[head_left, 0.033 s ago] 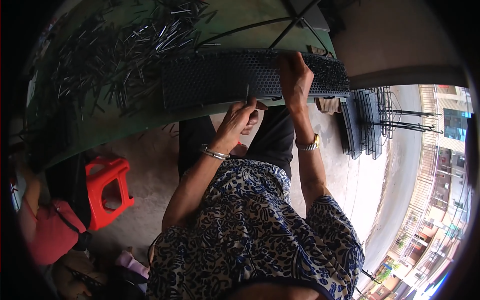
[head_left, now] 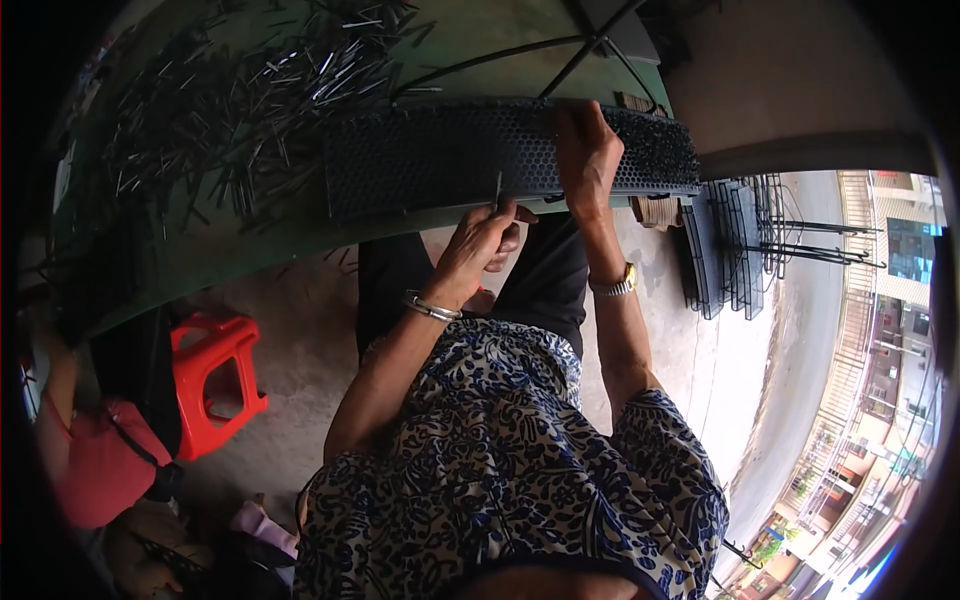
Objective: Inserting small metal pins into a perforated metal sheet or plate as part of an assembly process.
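A long black tray-like panel with a honeycomb of holes (head_left: 440,150) lies along the near edge of the green table (head_left: 300,232). Thin dark pieces stand packed in the holes at its right end. My left hand (head_left: 478,245) is closed just below the panel's near edge, with a thin dark rod (head_left: 499,185) sticking up from between thumb and fingers. Over the honeycomb, right of the middle, my right hand (head_left: 592,155) is bent down with its fingers pressed together. Its fingertips are hidden, so whatever they hold does not show.
A loose heap of thin black rods (head_left: 250,110) covers the table's left part. Black metal bars (head_left: 590,45) cross behind the panel. Black wire racks (head_left: 735,245) stand at the right. Down left are a red plastic stool (head_left: 220,380) and another person's pink clothing (head_left: 110,465).
My right hand has shifted very slightly left over the honeycomb. The rod in my left hand has moved a little to the right. The panel stays in place.
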Tool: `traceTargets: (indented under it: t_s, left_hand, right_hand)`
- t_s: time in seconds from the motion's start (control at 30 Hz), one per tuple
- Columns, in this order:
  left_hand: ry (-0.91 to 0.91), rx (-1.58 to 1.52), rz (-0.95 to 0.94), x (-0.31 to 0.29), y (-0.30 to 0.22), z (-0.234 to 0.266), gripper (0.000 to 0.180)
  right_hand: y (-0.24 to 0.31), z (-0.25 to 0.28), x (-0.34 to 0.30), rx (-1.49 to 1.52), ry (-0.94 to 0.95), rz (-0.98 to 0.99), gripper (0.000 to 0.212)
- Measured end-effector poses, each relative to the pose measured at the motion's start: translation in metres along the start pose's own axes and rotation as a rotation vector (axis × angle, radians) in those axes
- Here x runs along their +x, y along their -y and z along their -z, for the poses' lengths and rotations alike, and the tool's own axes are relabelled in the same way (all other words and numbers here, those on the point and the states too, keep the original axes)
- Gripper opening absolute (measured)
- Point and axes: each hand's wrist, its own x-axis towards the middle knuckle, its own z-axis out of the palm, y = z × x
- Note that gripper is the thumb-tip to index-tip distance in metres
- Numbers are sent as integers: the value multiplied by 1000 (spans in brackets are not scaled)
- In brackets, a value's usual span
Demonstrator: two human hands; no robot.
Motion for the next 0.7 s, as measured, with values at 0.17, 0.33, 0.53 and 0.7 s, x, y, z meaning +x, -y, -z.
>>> traceTargets:
  t_s: [0.17,0.33,0.53,0.7]
  left_hand:
    - [46,-35,19,3,8,-2,49]
    - [66,-54,-22,1,10,0,48]
    - [68,-69,-12,0,10,0,47]
    - [71,-71,-25,0,10,-1,46]
  right_hand:
    - [-21,-26,9,-44,-6,90,7]
    - [-16,-22,12,-81,40,100,7]
    - [-18,-20,14,-24,76,124,8]
    - [-17,-17,21,-84,125,194,9]
